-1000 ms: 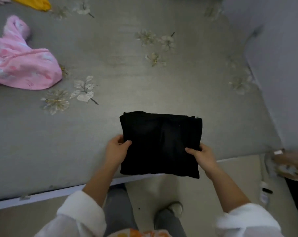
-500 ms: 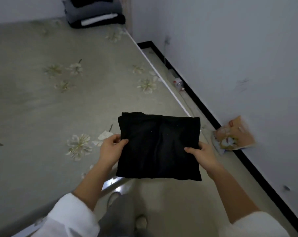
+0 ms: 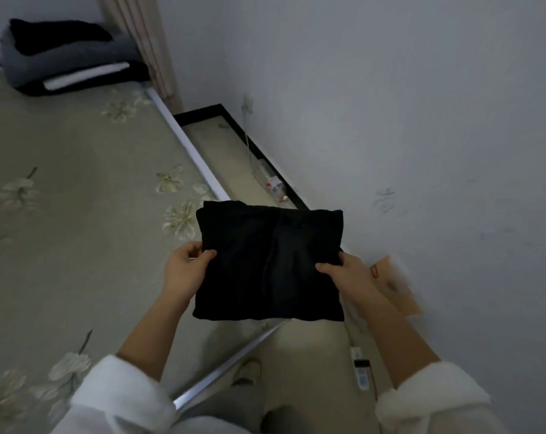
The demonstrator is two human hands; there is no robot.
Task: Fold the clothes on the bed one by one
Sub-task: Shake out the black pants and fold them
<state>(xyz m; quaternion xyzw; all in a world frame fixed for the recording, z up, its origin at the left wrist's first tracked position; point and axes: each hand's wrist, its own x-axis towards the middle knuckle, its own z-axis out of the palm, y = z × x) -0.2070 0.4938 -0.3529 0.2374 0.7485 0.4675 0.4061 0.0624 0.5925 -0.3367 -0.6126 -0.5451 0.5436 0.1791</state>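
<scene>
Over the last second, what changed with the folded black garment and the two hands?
The folded black garment was lifted off the bed and carried toward its corner, as the view turned to show the stack of folded clothes. Unchanged: left hand and right hand grip its sides, and it stays folded.

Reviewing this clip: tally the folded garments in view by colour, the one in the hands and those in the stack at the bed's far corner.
Black: 3, the held garment between left hand and right hand, stack top, stack bottom
Grey: 1
White: 1
Total: 5
</scene>
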